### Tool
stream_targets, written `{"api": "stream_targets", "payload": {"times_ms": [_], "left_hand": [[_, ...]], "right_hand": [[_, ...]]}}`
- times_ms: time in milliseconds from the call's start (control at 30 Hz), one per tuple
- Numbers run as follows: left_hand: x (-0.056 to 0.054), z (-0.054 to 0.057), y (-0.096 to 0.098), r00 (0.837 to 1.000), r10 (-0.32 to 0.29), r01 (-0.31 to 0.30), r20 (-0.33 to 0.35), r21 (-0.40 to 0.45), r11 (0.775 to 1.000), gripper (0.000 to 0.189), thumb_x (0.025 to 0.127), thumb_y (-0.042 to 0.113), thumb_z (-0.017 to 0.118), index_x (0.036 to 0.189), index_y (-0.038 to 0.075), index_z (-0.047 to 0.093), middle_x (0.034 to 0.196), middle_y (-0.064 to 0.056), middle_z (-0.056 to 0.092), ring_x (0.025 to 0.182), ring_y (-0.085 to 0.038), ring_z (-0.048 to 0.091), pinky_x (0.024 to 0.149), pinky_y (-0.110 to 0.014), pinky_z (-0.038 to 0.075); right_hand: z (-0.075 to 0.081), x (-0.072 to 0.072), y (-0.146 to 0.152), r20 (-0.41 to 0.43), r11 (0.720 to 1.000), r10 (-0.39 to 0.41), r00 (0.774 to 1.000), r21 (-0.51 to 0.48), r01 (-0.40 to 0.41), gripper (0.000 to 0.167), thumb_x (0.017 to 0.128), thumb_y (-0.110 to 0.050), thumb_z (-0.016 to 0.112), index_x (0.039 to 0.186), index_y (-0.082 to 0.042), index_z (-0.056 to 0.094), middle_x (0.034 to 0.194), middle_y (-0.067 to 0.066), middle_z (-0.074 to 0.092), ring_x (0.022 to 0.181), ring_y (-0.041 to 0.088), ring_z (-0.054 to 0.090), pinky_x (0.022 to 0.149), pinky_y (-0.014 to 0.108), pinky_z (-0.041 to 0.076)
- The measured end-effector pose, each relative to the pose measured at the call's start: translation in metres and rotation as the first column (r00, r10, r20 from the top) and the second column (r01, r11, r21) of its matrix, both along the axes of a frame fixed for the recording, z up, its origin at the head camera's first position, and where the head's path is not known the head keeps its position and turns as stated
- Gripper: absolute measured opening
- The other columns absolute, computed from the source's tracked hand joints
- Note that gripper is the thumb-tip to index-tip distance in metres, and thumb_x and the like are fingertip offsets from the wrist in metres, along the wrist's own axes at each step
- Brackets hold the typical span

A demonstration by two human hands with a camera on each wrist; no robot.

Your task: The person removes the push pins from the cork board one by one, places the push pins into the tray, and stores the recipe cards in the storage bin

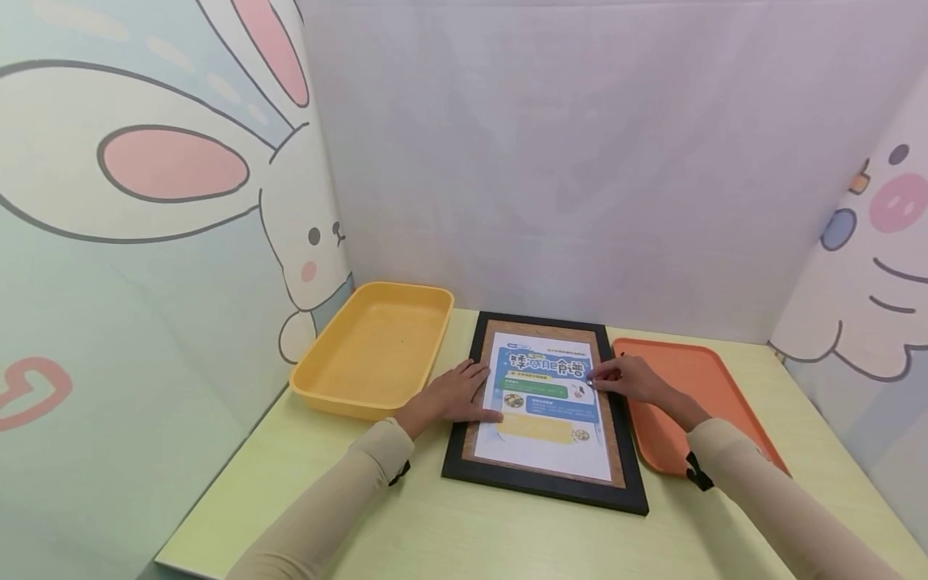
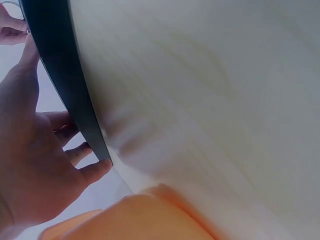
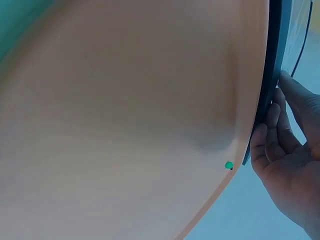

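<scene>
A printed paper sheet with colourful blocks and large lettering lies on a black-framed corkboard. At the sheet's left side my left hand rests with spread fingers, thumb on the paper. In the left wrist view, the fingers of the left hand lie across the board's black frame. My right hand pinches a small pale push pin at the sheet's right edge, mostly hidden by its fingertips. The right wrist view shows the right hand with its curled lower fingers beside the frame.
A deep yellow tray stands at the left, near the board. An orange tray lies close along the board's right side, beneath my right forearm. A small green pin is in it near the rim. Cartoon-printed cloth walls enclose the table.
</scene>
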State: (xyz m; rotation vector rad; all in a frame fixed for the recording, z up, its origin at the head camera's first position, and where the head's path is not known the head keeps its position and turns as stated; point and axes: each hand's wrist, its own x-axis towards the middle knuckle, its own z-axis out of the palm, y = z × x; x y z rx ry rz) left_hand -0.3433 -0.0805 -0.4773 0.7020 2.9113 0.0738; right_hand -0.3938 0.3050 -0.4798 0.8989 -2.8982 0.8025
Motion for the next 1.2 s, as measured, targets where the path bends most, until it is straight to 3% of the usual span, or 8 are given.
{"api": "stream_targets", "payload": {"times_ms": [333, 800, 1200], "left_hand": [[-0.0010, -0.0001, 0.0017, 1.000, 0.006, -0.006, -0.003, -0.009, 1.000, 0.113, 0.083, 0.089, 0.052, 0.165, 0.015, 0.028, 0.171, -0.003, 0.028, 0.158, -0.029, 0.022, 0.125, -0.046, 0.027], [0.0008, -0.0009, 0.0007, 1.000, 0.004, -0.004, 0.005, -0.010, 1.000, 0.113, 0.083, 0.089, 0.052, 0.165, 0.014, 0.030, 0.170, -0.004, 0.029, 0.157, -0.029, 0.024, 0.124, -0.047, 0.028], [-0.0011, 0.0002, 0.0009, 1.000, 0.017, -0.017, 0.011, -0.010, 1.000, 0.112, 0.084, 0.088, 0.052, 0.165, 0.015, 0.028, 0.171, -0.003, 0.028, 0.158, -0.029, 0.023, 0.125, -0.047, 0.027]], "right_hand": [[0.0005, 0.0001, 0.0005, 0.001, 0.999, 0.038, 0.999, 0.007, -0.038, 0.025, 0.092, -0.013, 0.080, 0.115, -0.003, 0.080, 0.075, -0.008, 0.066, 0.064, 0.009, 0.049, 0.055, 0.021, 0.037], [-0.0084, -0.0008, -0.0028, 0.029, 1.000, -0.011, 1.000, -0.005, 0.011, 0.019, 0.092, -0.018, 0.081, 0.108, -0.007, 0.081, 0.089, -0.001, 0.074, 0.072, 0.012, 0.056, 0.058, 0.021, 0.042], [-0.0016, -0.0013, -0.0034, 0.039, 1.000, 0.001, 0.999, -0.002, -0.001, 0.010, 0.093, -0.015, 0.080, 0.099, -0.008, 0.078, 0.086, -0.004, 0.071, 0.072, 0.013, 0.056, 0.058, 0.021, 0.041]]}}
